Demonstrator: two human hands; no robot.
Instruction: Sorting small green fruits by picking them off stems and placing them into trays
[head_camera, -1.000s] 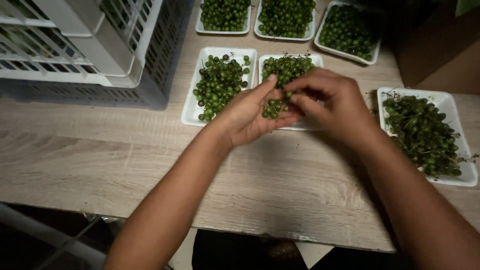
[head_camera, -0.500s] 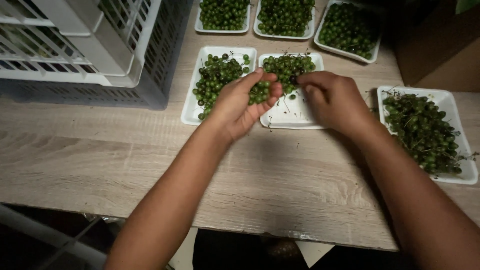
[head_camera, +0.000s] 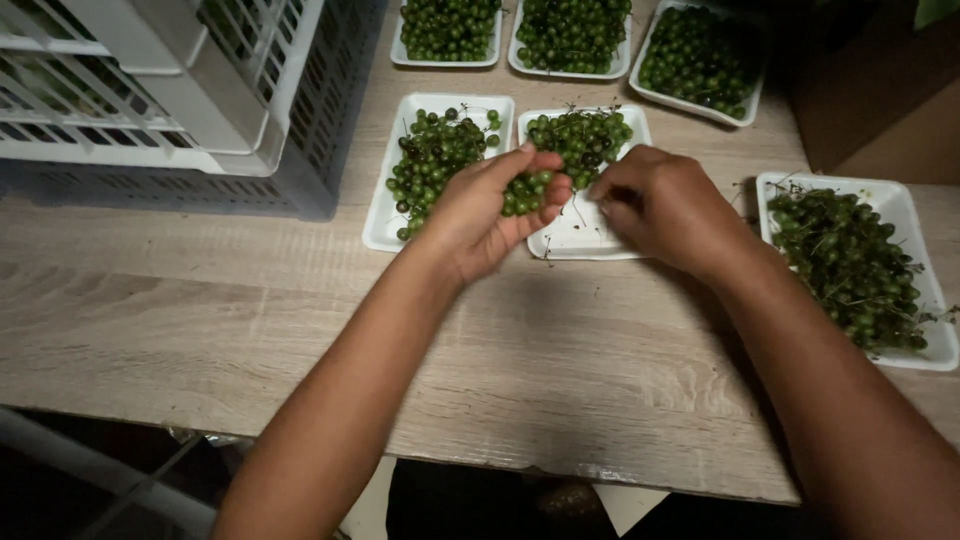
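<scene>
My left hand (head_camera: 485, 215) is cupped around a small handful of green berries (head_camera: 527, 189), held over the gap between two white foam trays. The left tray (head_camera: 378, 222) is heaped with green berries; the middle tray (head_camera: 590, 237) has berries at its far end and a bare near half. My right hand (head_camera: 668, 207) hovers over the middle tray's right side with its fingers curled in; whether they pinch a stem or berry is hidden.
A white tray (head_camera: 925, 300) with stemmed berry clusters lies at the right. Three more berry-filled trays (head_camera: 571, 40) line the table's far edge. Stacked white and grey plastic crates (head_camera: 180, 110) stand at the left. A brown box (head_camera: 880, 100) is at the back right.
My hands have drawn apart. The left hand has carried its berries leftward toward the left tray, and the right hand has pulled back over the middle tray's right side.
</scene>
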